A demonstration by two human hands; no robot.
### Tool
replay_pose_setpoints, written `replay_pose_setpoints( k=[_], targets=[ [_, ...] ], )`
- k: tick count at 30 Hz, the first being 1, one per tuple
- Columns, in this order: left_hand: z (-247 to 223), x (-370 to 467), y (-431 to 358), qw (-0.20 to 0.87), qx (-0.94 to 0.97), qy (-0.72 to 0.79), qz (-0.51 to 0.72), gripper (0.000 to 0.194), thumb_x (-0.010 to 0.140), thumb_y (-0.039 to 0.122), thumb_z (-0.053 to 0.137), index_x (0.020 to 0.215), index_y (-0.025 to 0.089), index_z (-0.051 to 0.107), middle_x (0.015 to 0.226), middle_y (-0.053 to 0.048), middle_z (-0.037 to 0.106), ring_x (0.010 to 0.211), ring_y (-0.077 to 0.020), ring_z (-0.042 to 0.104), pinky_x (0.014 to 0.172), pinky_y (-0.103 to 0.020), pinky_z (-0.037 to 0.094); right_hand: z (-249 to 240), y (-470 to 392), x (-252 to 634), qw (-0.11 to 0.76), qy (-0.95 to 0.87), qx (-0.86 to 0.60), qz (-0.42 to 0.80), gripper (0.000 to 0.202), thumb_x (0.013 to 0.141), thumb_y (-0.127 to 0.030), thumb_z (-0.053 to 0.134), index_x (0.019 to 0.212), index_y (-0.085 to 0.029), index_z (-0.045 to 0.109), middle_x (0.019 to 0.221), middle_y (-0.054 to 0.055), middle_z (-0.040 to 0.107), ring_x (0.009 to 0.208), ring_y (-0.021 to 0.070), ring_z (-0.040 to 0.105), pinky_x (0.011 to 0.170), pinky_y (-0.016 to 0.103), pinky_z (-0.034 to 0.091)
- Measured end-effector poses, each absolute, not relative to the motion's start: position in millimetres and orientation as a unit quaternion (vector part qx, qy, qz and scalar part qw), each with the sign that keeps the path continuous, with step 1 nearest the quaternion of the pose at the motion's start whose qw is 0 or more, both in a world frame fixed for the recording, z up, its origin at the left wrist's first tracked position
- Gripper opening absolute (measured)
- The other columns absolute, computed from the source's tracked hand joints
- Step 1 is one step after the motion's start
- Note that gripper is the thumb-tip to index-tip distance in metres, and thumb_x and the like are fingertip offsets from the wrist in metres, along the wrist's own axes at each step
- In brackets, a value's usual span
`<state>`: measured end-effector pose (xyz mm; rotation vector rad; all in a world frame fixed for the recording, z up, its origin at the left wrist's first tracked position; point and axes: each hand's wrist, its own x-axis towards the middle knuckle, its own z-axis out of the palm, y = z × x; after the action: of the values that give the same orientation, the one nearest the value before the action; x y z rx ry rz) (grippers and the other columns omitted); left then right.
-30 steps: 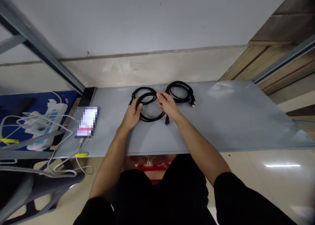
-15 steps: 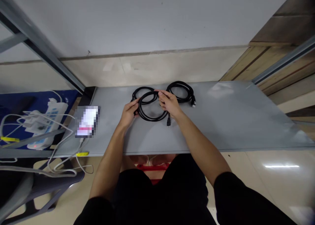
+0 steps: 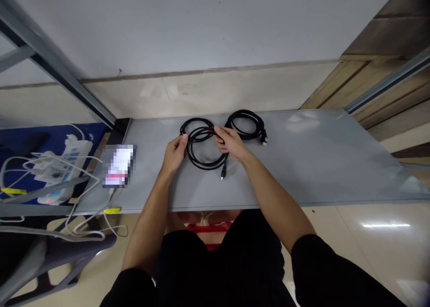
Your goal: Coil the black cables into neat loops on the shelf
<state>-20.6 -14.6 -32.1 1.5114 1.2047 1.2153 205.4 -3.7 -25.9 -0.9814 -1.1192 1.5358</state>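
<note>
A black cable (image 3: 205, 167) is wound into a loose coil just above the shelf, between my two hands. My right hand (image 3: 231, 144) is closed round the coil's upper right side, and a short end with a plug (image 3: 223, 171) hangs below it. At the coil's left edge my left hand (image 3: 174, 154) pinches the cable between thumb and fingers; the exact grip is partly hidden. Behind the held coil lies another black coil (image 3: 196, 119), partly covered by it. A third coiled black cable (image 3: 247, 113) rests behind my right hand, its plug (image 3: 264, 139) pointing toward me.
The grey metal shelf (image 3: 312, 172) carries a phone (image 3: 119, 166) on its left, with a white charging cable (image 3: 109, 199) attached. Further left, a white power strip (image 3: 65, 172) holds adapters. Metal posts (image 3: 67, 74) stand at the sides, and a wall (image 3: 215, 92) runs behind.
The plug end under my right hand has swung a little left and down, its tip now showing. The coil has dropped slightly, and my left thumb has shifted up along its left edge.
</note>
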Motion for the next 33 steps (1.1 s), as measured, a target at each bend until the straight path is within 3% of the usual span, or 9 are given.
replay_pose_setpoints(
  k=[3,6,10,13,18,24,33],
  targets=[
    [-32,-15,-19,0.400,0.636,0.461,0.472,0.069,0.098,0.081,0.064,0.118,0.017,0.078,0.078,-0.002,0.067,0.068,-0.0160,0.061,0.064,-0.028,0.050,-30,-6,197,0.450,-0.484,-0.414,0.626,0.068,0.075,-0.087,0.084,0.086,-0.026,0.056,0.065,-0.010,0.037,0.050,0.0073,0.026,0.042,0.022,0.021],
    [-35,-11,-20,0.416,0.641,0.456,0.456,0.073,0.096,0.079,0.069,0.140,0.020,0.073,0.079,0.000,0.064,0.062,-0.0141,0.056,0.060,-0.027,0.047,-37,-5,191,0.449,-0.522,-0.420,0.591,0.067,0.080,-0.090,0.076,0.087,-0.025,0.061,0.065,-0.007,0.043,0.052,0.0097,0.036,0.044,0.024,0.032],
    [-41,-15,-16,0.419,0.619,0.464,0.476,0.066,0.099,0.077,0.067,0.134,0.022,0.076,0.071,0.003,0.050,0.057,-0.0127,0.044,0.054,-0.027,0.037,-43,3,196,0.513,-0.569,-0.446,0.462,0.054,0.085,-0.077,0.079,0.093,-0.024,0.072,0.082,0.002,0.067,0.076,0.0178,0.062,0.068,0.031,0.054],
    [-43,-20,-13,0.412,0.593,0.478,0.501,0.068,0.098,0.081,0.065,0.134,0.023,0.076,0.071,0.004,0.044,0.056,-0.0123,0.040,0.052,-0.027,0.034,-43,7,207,0.518,-0.592,-0.452,0.420,0.041,0.087,-0.063,0.082,0.095,-0.023,0.077,0.089,0.004,0.073,0.085,0.0195,0.066,0.080,0.035,0.056],
    [-44,-24,-11,0.410,0.574,0.484,0.518,0.080,0.094,0.091,0.061,0.138,0.025,0.073,0.068,0.006,0.037,0.054,-0.0114,0.037,0.049,-0.026,0.032,-45,6,211,0.479,-0.626,-0.439,0.431,0.028,0.087,-0.049,0.083,0.096,-0.023,0.080,0.087,0.003,0.076,0.081,0.0191,0.066,0.083,0.038,0.057],
    [-44,-21,-11,0.397,0.573,0.487,0.526,0.081,0.093,0.092,0.060,0.138,0.025,0.073,0.078,0.002,0.048,0.056,-0.0098,0.042,0.048,-0.024,0.038,-48,5,205,0.496,-0.628,-0.469,0.373,0.012,0.091,-0.031,0.083,0.099,-0.023,0.084,0.095,0.005,0.079,0.090,0.0211,0.071,0.090,0.038,0.057],
    [-40,-21,-14,0.415,0.591,0.490,0.488,0.058,0.105,0.066,0.066,0.138,0.019,0.073,0.075,0.003,0.051,0.055,-0.0110,0.048,0.047,-0.023,0.050,-49,3,207,0.502,-0.705,-0.437,0.246,0.023,0.107,-0.040,0.071,0.110,-0.024,0.088,0.108,0.009,0.079,0.086,0.0214,0.070,0.082,0.039,0.060]
  ],
)
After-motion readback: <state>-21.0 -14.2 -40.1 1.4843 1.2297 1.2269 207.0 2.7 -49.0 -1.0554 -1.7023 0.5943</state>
